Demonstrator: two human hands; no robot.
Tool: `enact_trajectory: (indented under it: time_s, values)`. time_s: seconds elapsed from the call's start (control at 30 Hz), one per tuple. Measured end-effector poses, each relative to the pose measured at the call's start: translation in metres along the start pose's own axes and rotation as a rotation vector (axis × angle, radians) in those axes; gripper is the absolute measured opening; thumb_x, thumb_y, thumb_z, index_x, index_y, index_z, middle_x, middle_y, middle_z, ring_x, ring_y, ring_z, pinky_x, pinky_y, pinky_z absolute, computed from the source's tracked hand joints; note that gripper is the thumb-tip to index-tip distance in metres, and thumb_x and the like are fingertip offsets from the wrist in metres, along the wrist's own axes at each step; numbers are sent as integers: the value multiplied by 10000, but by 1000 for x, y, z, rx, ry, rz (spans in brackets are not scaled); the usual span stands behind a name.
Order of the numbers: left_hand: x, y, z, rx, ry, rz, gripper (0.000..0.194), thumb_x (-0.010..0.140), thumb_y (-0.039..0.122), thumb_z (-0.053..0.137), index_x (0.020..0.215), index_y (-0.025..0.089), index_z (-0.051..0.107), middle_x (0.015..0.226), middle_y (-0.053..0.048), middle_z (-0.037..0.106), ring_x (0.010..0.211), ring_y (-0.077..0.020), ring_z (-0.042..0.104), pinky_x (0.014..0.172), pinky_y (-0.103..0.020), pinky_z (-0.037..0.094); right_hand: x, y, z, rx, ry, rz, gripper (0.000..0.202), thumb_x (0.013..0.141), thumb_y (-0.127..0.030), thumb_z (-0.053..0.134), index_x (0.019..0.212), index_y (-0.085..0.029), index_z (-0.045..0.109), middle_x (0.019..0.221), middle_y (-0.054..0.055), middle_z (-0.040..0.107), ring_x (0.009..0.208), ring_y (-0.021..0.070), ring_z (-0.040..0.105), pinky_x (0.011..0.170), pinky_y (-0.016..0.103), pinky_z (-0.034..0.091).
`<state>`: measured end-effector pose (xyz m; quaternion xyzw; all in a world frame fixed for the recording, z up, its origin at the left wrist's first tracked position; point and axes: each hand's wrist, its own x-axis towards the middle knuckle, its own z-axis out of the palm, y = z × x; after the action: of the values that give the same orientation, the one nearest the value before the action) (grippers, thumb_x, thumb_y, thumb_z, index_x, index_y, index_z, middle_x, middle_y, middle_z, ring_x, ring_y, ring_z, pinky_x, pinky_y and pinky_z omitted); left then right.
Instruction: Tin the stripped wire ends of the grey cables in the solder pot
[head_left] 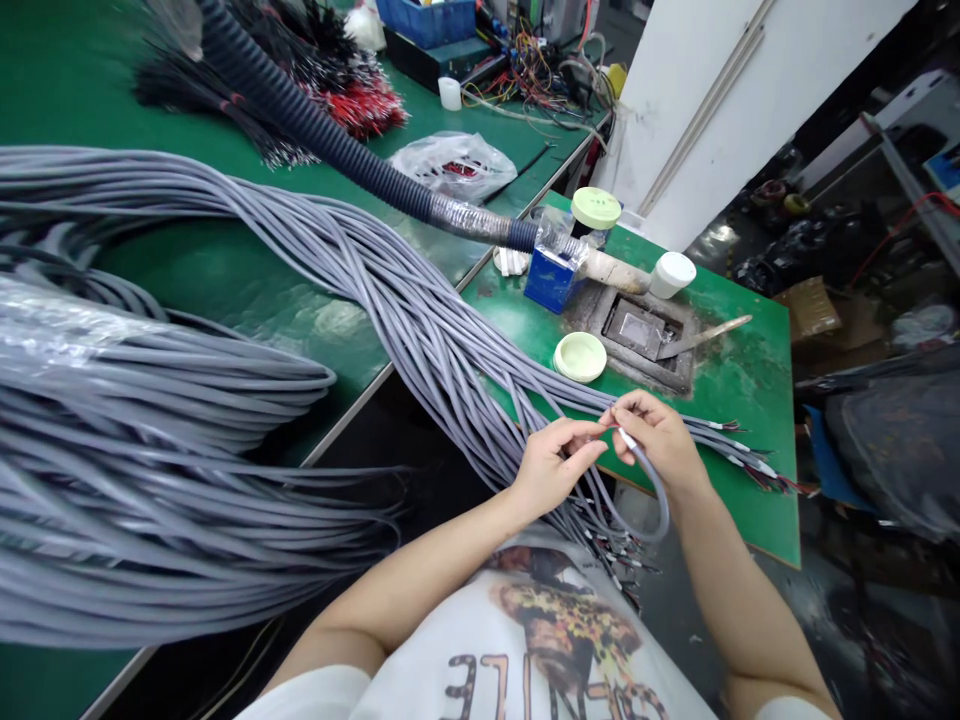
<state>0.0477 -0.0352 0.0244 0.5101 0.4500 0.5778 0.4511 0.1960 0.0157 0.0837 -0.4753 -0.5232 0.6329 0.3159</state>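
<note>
My right hand (654, 440) pinches a grey cable (658, 490) near its white-banded end, and the cable loops down below the fingers. Thumb and fingers of my left hand (559, 462) close at the thin wire end of that same cable; the fine wires are too small to make out singly. Just behind both hands runs a long bundle of grey cables (420, 300), its stripped ends (757, 465) lying on the green board to the right. More cable ends (607, 550) hang in front of my shirt.
A solder pot (637, 328) with a flat scraper (705, 337) sits in the green board (750, 400). Around it are a pale lid (580, 357), a white cup (673, 274) and a blue box (551, 278) under a corrugated hose (322, 125). Thick cable coils (150, 480) fill the left.
</note>
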Motion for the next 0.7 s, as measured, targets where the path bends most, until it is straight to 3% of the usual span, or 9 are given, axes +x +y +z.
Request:
enact_trajectory:
  time_s: [0.1, 0.2, 0.3, 0.4, 0.53, 0.7]
  values:
    - [8, -3, -3, 156, -81, 216, 209, 844, 269, 643, 1030, 177, 672, 755, -31, 679, 685, -133, 584, 677, -268, 478, 17, -14, -26, -32, 45, -9, 225, 784, -382, 675, 794, -182, 571, 620, -25, 629, 357, 49, 416, 346, 178, 294]
    - [16, -9, -8, 280, -90, 387, 188, 864, 223, 610, 1040, 171, 647, 780, -40, 685, 721, -148, 591, 712, -292, 477, 39, -28, -54, -193, 130, -23, 212, 741, -353, 683, 765, -173, 571, 615, -27, 617, 347, 44, 403, 334, 177, 268]
    - [18, -19, -10, 389, -101, 502, 164, 871, 184, 584, 1028, 167, 627, 850, -56, 699, 743, -150, 594, 703, -288, 463, 65, -38, -80, -544, 229, -22, 143, 741, -303, 614, 725, -171, 562, 536, -35, 574, 344, 61, 414, 347, 189, 292]
    - [17, -29, -9, 566, -130, 615, 142, 874, 186, 572, 1006, 170, 623, 790, -40, 686, 696, -146, 573, 634, -289, 402, 93, -42, -100, -921, 264, 7, 107, 748, -249, 541, 713, -159, 586, 533, -13, 591, 405, 87, 488, 411, 199, 357]
    - [15, -34, -8, 709, -151, 683, 124, 878, 203, 560, 979, 173, 625, 701, -13, 643, 645, -142, 537, 588, -308, 319, 124, -44, -114, -1123, 233, 55, 93, 692, -189, 572, 620, -150, 617, 521, 10, 616, 495, 119, 546, 486, 212, 379]
    - [15, -35, -9, 732, -185, 693, 156, 885, 205, 534, 1011, 171, 620, 715, -21, 649, 652, -143, 536, 602, -315, 301, 146, -48, -114, -1321, 178, 132, 90, 664, -147, 600, 591, -147, 652, 531, 34, 635, 588, 155, 591, 573, 235, 407]
